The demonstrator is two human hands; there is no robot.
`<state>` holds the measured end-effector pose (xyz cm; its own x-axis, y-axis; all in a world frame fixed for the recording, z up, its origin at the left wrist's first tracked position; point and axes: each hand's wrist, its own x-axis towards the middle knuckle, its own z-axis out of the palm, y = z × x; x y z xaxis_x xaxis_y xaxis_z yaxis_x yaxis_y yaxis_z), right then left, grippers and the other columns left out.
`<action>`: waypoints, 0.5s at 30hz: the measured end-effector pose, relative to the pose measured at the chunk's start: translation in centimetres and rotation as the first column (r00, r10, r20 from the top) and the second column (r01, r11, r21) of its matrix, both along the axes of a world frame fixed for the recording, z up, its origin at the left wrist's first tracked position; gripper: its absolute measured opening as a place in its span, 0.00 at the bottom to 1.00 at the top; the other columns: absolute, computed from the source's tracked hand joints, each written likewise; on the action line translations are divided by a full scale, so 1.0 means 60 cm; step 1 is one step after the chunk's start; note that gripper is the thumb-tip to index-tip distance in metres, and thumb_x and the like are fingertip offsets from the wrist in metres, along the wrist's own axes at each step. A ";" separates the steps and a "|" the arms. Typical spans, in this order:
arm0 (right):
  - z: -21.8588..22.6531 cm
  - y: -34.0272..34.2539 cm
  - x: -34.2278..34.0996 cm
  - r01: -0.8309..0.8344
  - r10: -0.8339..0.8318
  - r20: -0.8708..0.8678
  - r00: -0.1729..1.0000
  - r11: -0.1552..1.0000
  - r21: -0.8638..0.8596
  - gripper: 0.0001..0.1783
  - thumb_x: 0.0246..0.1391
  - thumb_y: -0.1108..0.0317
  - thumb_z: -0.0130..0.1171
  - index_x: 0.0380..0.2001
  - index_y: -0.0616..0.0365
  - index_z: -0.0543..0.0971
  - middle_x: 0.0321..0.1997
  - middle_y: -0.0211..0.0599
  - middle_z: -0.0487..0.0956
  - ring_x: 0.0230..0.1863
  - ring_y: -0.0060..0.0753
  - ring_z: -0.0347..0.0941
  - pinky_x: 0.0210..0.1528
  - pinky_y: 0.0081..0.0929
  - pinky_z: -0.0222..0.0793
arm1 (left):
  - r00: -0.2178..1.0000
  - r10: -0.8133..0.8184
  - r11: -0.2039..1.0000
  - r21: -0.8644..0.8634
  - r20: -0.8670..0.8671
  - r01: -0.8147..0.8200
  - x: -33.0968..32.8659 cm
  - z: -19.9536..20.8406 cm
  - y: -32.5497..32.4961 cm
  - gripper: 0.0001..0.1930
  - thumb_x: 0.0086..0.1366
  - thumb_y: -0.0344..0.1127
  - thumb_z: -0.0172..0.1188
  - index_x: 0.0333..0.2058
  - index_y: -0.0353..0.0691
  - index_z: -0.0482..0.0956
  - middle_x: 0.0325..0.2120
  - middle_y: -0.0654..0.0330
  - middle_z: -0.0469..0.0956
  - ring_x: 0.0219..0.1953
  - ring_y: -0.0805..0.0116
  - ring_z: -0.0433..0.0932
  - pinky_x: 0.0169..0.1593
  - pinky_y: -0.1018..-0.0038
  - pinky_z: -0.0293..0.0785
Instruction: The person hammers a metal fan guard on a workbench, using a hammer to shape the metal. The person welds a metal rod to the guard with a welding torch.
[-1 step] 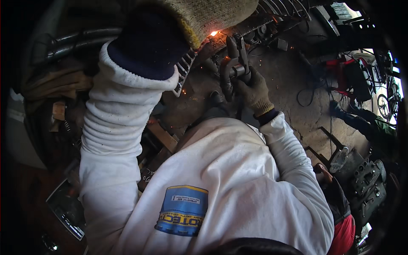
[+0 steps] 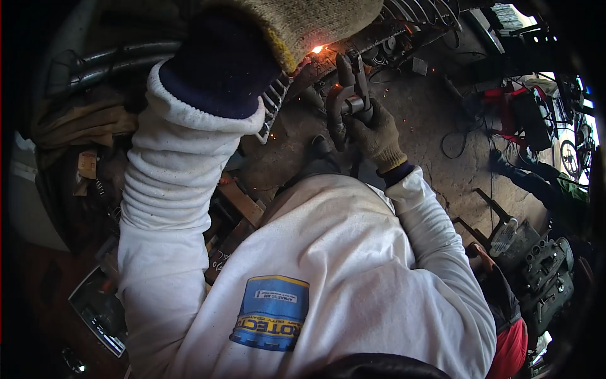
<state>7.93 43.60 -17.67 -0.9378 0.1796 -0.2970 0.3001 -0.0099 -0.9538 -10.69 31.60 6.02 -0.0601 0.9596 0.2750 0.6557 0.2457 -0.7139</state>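
Note:
My left hand [image 2: 315,28], in a thick knitted work glove, reaches in at the top. Its fingers are out of sight, so what it holds does not show. Just beyond its cuff glows a bright orange spot [image 2: 317,49] on a dark metal workpiece [image 2: 328,61]. Lower right, my gloved right hand [image 2: 377,134] is closed round a dark, heavy clamp-like metal tool [image 2: 339,110] with a curved arm and a short cylinder. The tool's upper end comes close to the workpiece; whether they touch I cannot tell. A ladder-like metal grille [image 2: 273,107] shows below my left glove.
Small sparks dot the concrete floor [image 2: 435,145]. Curved metal rods [image 2: 423,12] lie at the top, and dark pipes [image 2: 126,60] at upper left. A loose cable [image 2: 451,148], a metal stand [image 2: 499,215], another person's leg [image 2: 524,180] and red-and-black equipment [image 2: 514,114] are at right.
The scattered sparks differ slightly. Both hands and the tool stay in place.

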 end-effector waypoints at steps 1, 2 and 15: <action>0.002 0.001 0.000 -0.004 0.004 -0.002 1.000 1.000 -0.001 0.28 0.52 0.55 0.73 0.51 0.60 0.80 0.40 0.41 0.86 0.42 0.33 0.84 0.47 0.31 0.77 | 0.999 0.016 1.000 0.004 -0.042 -0.016 0.003 0.001 -0.001 0.20 0.61 0.31 0.62 0.50 0.26 0.79 0.35 0.52 0.79 0.38 0.60 0.78 0.34 0.68 0.84; 0.005 0.001 0.001 -0.005 0.006 -0.022 1.000 0.999 0.042 0.28 0.52 0.55 0.73 0.50 0.60 0.80 0.40 0.41 0.86 0.42 0.33 0.84 0.46 0.31 0.77 | 0.997 0.042 0.998 -0.034 -0.057 -0.044 0.002 0.001 -0.001 0.20 0.61 0.31 0.62 0.50 0.27 0.79 0.35 0.52 0.79 0.38 0.59 0.78 0.35 0.67 0.84; 0.005 0.022 0.038 0.011 -0.010 -0.010 1.000 0.984 0.176 0.24 0.53 0.57 0.72 0.49 0.59 0.81 0.38 0.38 0.86 0.38 0.29 0.83 0.43 0.30 0.77 | 0.883 -0.128 0.962 0.274 0.452 -0.001 -0.039 0.000 -0.007 0.12 0.69 0.33 0.55 0.47 0.39 0.83 0.35 0.54 0.84 0.40 0.56 0.83 0.43 0.65 0.83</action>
